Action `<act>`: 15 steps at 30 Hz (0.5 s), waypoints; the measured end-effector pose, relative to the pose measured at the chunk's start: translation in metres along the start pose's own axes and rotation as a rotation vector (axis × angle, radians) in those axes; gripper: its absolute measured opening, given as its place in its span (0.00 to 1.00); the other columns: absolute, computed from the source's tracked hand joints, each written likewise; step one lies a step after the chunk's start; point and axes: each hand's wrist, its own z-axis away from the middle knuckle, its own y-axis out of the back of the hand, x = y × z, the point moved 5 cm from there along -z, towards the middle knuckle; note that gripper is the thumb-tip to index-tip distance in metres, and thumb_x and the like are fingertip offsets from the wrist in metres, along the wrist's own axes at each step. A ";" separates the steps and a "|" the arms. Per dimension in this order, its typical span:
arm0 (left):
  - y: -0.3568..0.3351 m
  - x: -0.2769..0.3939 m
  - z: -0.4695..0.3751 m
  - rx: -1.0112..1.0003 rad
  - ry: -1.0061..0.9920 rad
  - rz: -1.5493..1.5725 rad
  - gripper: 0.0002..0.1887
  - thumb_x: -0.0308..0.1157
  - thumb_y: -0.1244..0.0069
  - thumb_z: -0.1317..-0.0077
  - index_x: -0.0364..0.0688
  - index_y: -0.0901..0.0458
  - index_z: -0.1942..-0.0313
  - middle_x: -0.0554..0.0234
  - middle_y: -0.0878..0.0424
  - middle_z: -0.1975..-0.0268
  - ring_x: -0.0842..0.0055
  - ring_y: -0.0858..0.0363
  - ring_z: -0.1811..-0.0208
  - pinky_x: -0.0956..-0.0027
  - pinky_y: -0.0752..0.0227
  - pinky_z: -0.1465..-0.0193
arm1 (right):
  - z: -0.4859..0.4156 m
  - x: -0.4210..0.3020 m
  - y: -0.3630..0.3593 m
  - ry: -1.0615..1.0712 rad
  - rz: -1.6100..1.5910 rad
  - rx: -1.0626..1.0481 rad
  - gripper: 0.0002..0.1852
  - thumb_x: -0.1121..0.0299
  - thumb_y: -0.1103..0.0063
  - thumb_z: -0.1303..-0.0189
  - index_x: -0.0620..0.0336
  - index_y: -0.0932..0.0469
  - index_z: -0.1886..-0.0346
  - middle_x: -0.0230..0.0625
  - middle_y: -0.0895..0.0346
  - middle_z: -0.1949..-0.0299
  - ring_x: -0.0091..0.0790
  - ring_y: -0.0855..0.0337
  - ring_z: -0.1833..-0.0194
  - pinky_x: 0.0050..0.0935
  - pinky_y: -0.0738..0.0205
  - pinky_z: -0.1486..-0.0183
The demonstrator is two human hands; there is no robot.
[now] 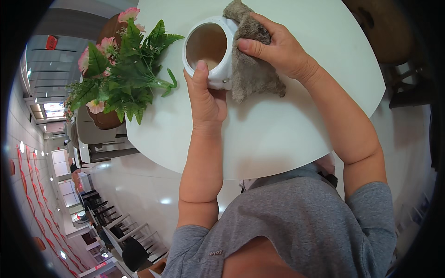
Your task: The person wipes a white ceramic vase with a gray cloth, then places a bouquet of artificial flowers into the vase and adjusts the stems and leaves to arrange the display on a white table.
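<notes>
My left hand (208, 99) grips a white ceramic vase (222, 74) by its near side, thumb over the rim. The vase is tilted so that its round mouth faces me, and its inside looks brownish. In my right hand (283, 48) is a grey-brown fluffy cloth (248, 73), pressed to the right outer wall of the vase. Part of the cloth hangs down towards the tabletop. To the left lies a bunch of artificial flowers (128, 74) with pink blooms and green leaves, its stem ends pointing at the vase.
Beneath everything is a white rounded table (264, 146). A brown chair (379, 31) stands beyond its right edge, and a beige chair (95, 125) is at the left. Farther off on the tiled floor (139, 177) are several tables and dark chairs (134, 253).
</notes>
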 end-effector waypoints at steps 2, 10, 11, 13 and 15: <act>-0.001 0.001 0.001 0.020 0.000 0.001 0.33 0.50 0.48 0.32 0.36 0.33 0.36 0.55 0.23 0.39 0.65 0.25 0.38 0.57 0.31 0.33 | 0.000 0.000 0.000 -0.007 -0.030 0.012 0.36 0.55 0.29 0.41 0.65 0.30 0.34 0.40 0.19 0.49 0.30 0.20 0.47 0.28 0.25 0.41; 0.003 0.000 0.001 0.092 0.020 0.041 0.32 0.52 0.47 0.33 0.40 0.32 0.36 0.59 0.24 0.40 0.66 0.24 0.39 0.57 0.29 0.36 | -0.002 0.006 0.003 0.056 -0.049 0.047 0.22 0.61 0.35 0.35 0.62 0.23 0.41 0.32 0.17 0.54 0.24 0.20 0.54 0.25 0.24 0.47; 0.003 0.000 0.002 0.112 0.022 0.046 0.32 0.52 0.47 0.33 0.41 0.32 0.36 0.59 0.24 0.40 0.66 0.24 0.39 0.57 0.28 0.37 | -0.003 0.006 0.005 0.045 -0.050 0.050 0.22 0.61 0.35 0.35 0.62 0.22 0.42 0.32 0.17 0.55 0.23 0.20 0.54 0.25 0.24 0.48; 0.007 0.000 0.001 0.105 0.029 0.035 0.32 0.51 0.47 0.33 0.41 0.32 0.36 0.60 0.24 0.40 0.65 0.24 0.39 0.55 0.28 0.37 | -0.003 0.007 0.007 0.031 -0.062 0.061 0.20 0.62 0.36 0.34 0.62 0.22 0.43 0.31 0.17 0.56 0.22 0.21 0.54 0.25 0.24 0.48; 0.008 0.000 0.000 0.099 0.032 0.038 0.31 0.50 0.47 0.34 0.41 0.32 0.36 0.60 0.24 0.39 0.65 0.24 0.39 0.54 0.27 0.38 | -0.004 0.008 0.007 0.025 -0.084 0.072 0.19 0.63 0.37 0.33 0.63 0.21 0.43 0.30 0.17 0.56 0.22 0.21 0.54 0.24 0.24 0.48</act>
